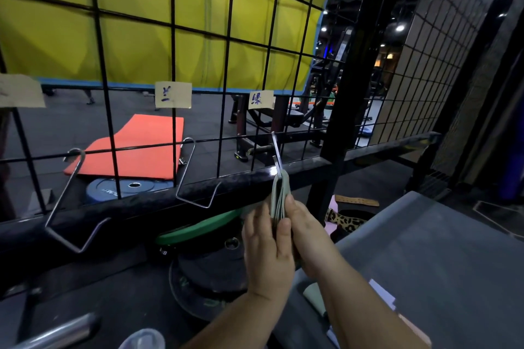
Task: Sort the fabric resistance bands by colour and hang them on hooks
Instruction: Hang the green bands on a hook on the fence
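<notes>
Left hand (268,249), right hand (307,231) pinch green bands (280,193) hanging vertically off hook (276,147).

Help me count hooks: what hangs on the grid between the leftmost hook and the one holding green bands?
One empty middle hook, below the centre paper label, shown in head view.

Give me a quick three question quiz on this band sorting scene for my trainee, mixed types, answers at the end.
1. True or false: the left hook already carries bands.
2. What colour are the bands gripped by the left hand and right hand? A) green B) orange C) blue
3. Fill in: the leopard-print band lies to the ____ of the hands.
Key: 1 false; 2 A; 3 right.
</notes>
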Demonstrator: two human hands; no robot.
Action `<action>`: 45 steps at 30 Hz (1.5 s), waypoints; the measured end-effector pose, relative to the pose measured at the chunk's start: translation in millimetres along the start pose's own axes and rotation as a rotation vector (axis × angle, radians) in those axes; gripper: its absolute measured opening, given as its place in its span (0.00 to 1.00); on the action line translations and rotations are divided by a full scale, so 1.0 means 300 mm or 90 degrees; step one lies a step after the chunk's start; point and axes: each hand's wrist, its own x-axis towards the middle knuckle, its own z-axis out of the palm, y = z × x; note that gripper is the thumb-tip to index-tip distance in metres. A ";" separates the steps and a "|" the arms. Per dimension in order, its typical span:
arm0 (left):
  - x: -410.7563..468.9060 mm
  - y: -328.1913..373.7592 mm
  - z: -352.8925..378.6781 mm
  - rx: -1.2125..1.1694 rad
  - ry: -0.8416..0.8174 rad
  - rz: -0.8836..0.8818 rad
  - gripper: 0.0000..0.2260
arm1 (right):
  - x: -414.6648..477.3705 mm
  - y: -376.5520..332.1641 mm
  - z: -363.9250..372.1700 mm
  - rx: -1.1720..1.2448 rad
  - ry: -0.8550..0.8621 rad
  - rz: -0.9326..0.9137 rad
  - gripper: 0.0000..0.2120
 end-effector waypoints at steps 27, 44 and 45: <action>-0.049 -0.100 -0.044 0.176 -0.081 -0.008 0.33 | -0.055 0.207 0.021 0.003 -0.008 -0.069 0.19; -0.121 -0.172 -0.068 0.297 -0.106 -0.049 0.29 | -0.053 0.309 0.024 -0.128 0.006 -0.148 0.13; -0.122 -0.175 -0.069 0.301 -0.110 -0.058 0.29 | -0.052 0.309 0.024 -0.138 0.007 -0.140 0.12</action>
